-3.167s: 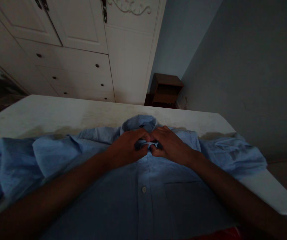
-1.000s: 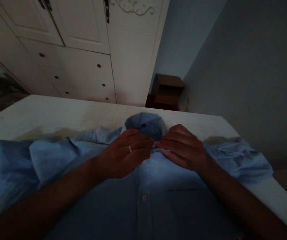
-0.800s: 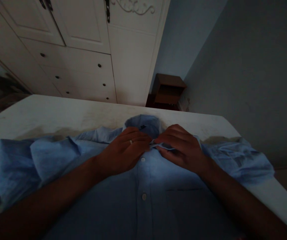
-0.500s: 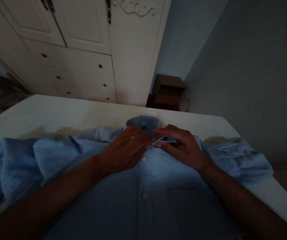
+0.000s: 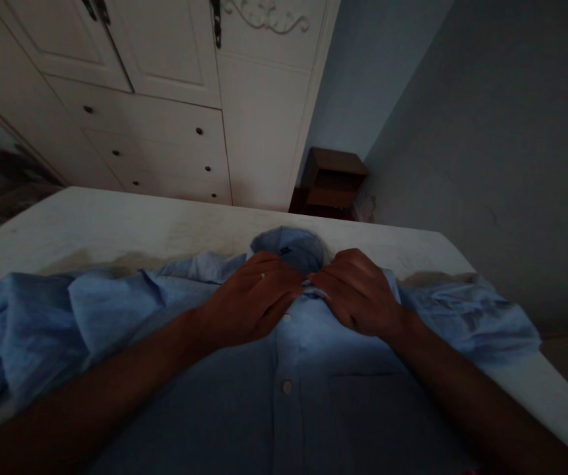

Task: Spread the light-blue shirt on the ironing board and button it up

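Note:
A light blue button-up shirt (image 5: pixel 204 396) lies front up, its collar (image 5: pixel 288 237) toward the far side and its sleeves spread left and right. At the neck opening, my left hand (image 5: pixel 256 293) is closed on the shirt's front edge. My right hand (image 5: pixel 357 290) pinches the cloth just to the right, the fingertips of both hands nearly meeting. Whatever lies under the fingers, such as a collar button, is hidden. Two white buttons show on the placket below, the nearer one (image 5: pixel 286 387) lower down. A chest pocket (image 5: pixel 373 409) sits at the right.
The shirt rests on a white table (image 5: pixel 130 211), whose far edge runs beyond the collar. Behind it stands a white wardrobe (image 5: pixel 175 145) with doors and knobbed drawers. A small brown cabinet (image 5: pixel 338 175) is in the corner by the grey wall (image 5: pixel 501 145).
My right hand has closed its fingers on the cloth and turned more knuckles-up. The raised collar flap it held is now drawn down, so more of the inner collar shows. My left hand stays nearly still.

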A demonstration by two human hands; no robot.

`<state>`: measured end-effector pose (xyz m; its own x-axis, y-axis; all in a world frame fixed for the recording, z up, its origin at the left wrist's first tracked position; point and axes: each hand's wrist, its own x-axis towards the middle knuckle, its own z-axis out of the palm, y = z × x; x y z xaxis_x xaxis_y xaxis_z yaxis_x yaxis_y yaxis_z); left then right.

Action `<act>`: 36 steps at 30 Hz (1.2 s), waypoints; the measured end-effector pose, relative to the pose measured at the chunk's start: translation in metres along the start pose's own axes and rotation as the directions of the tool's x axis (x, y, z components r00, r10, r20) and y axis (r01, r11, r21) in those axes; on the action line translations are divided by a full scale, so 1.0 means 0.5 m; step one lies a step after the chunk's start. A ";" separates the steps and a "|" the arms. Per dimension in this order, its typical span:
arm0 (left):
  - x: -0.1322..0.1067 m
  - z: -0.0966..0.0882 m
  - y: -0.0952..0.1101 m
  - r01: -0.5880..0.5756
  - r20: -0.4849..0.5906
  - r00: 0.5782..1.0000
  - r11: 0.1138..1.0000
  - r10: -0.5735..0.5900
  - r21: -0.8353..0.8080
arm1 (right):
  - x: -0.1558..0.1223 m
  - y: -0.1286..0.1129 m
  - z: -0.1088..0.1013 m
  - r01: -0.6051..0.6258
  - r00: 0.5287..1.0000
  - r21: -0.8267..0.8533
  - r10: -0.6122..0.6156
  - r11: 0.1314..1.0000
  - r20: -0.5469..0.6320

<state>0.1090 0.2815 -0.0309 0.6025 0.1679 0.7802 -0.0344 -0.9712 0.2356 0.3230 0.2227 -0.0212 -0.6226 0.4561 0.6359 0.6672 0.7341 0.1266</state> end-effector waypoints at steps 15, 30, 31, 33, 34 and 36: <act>-0.002 -0.002 0.005 0.176 0.076 0.983 0.982 -0.170 -0.074 | 0.006 0.001 0.001 -0.025 0.998 0.040 0.023 0.999 0.053; -0.002 0.010 0.008 0.192 0.020 0.981 0.980 -0.193 0.047 | -0.003 0.010 0.013 -0.031 0.999 0.002 0.031 1.000 0.044; -0.002 0.011 0.008 0.184 0.011 0.983 0.981 -0.185 0.058 | -0.003 0.010 0.013 -0.018 0.999 -0.024 0.019 1.000 0.030; -0.002 0.013 0.009 0.176 -0.007 0.984 0.980 -0.176 0.089 | -0.005 0.012 0.014 0.000 1.000 -0.054 0.000 0.999 -0.004; -0.002 0.013 0.009 0.169 -0.012 0.986 0.980 -0.169 0.106 | -0.006 0.012 0.014 0.005 1.000 -0.059 -0.006 0.998 -0.017; -0.002 0.014 0.012 0.156 -0.016 0.988 0.979 -0.155 0.134 | -0.007 0.013 0.014 0.012 1.000 -0.059 -0.013 0.998 -0.026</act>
<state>0.1137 0.2746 -0.0341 0.5877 0.3196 0.7433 0.1672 -0.9468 0.2749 0.3267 0.2293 -0.0281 -0.6206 0.4329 0.6538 0.6827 0.7085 0.1789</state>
